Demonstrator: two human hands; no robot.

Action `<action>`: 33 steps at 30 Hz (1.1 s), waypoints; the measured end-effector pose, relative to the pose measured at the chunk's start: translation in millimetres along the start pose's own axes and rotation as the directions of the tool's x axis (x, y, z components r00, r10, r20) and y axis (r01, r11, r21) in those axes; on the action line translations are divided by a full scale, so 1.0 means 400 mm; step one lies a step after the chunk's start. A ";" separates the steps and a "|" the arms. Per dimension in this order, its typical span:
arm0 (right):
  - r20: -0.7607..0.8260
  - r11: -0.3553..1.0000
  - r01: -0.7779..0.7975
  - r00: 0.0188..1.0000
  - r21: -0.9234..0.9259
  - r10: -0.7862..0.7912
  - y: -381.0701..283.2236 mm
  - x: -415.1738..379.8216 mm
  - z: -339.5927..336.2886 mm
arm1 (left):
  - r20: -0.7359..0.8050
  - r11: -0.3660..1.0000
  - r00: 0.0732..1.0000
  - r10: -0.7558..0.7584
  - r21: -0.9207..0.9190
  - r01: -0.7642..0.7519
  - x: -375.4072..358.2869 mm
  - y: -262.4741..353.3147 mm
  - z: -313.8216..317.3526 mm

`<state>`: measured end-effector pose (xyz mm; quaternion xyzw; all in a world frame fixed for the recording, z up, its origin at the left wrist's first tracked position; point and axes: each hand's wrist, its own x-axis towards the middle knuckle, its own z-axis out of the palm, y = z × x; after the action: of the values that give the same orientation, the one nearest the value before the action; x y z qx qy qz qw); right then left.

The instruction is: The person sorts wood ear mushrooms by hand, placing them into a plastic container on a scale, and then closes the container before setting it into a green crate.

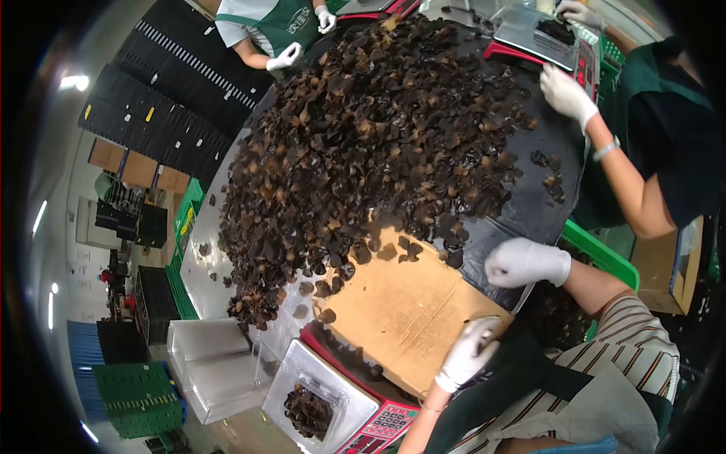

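White gloves cover both my hands. My left hand is at the near edge of a flat cardboard sheet, its fingers curled; a small dark patch shows between them, too small to name. Curled into a loose fist, my right hand is over the black plastic sheeting beside the cardboard's right edge; what it holds, if anything, is hidden. A big heap of dark wood ear mushrooms spreads beyond the cardboard, a few pieces lying on its far end.
A red scale carries a clear plastic tray with mushrooms. Clear containers stand left of it. A green crate is beside my right arm. Co-workers' gloved hands are across the table, near another scale.
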<state>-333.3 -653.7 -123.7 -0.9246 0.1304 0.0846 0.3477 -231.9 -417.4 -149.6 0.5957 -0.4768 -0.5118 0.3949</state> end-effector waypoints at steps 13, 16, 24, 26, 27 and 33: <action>-0.572 0.872 0.477 0.687 -0.107 -0.447 -0.124 0.519 -0.029 | -0.510 0.517 0.852 0.116 0.764 0.387 -0.042 -0.085 -0.105; -0.672 0.873 0.299 0.557 -0.386 -0.488 -0.067 0.769 -0.015 | -0.515 0.601 0.846 0.141 0.723 0.340 -0.056 -0.086 -0.130; -0.102 0.805 0.537 0.812 -0.253 -0.574 -0.171 0.592 0.102 | -0.835 0.827 0.540 0.105 0.375 0.418 -0.071 -0.056 -0.254; -0.090 0.691 0.659 0.701 -0.295 -0.707 -0.177 0.492 0.116 | -0.861 0.799 0.482 0.163 0.401 0.447 -0.064 -0.065 -0.279; -0.110 0.659 0.716 0.654 -0.230 -0.749 -0.168 0.462 0.119 | -0.855 0.798 0.494 0.162 0.408 0.444 -0.056 -0.065 -0.289; -0.379 0.830 0.452 0.742 -0.326 -0.553 -0.117 0.433 0.041 | -0.756 0.670 0.651 0.061 0.515 0.535 -0.005 -0.080 -0.247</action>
<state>-155.3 -640.3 -149.7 -0.9497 -0.0567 -0.2196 0.2159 -129.1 -409.6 -163.6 0.9108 -0.3476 -0.0645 0.2130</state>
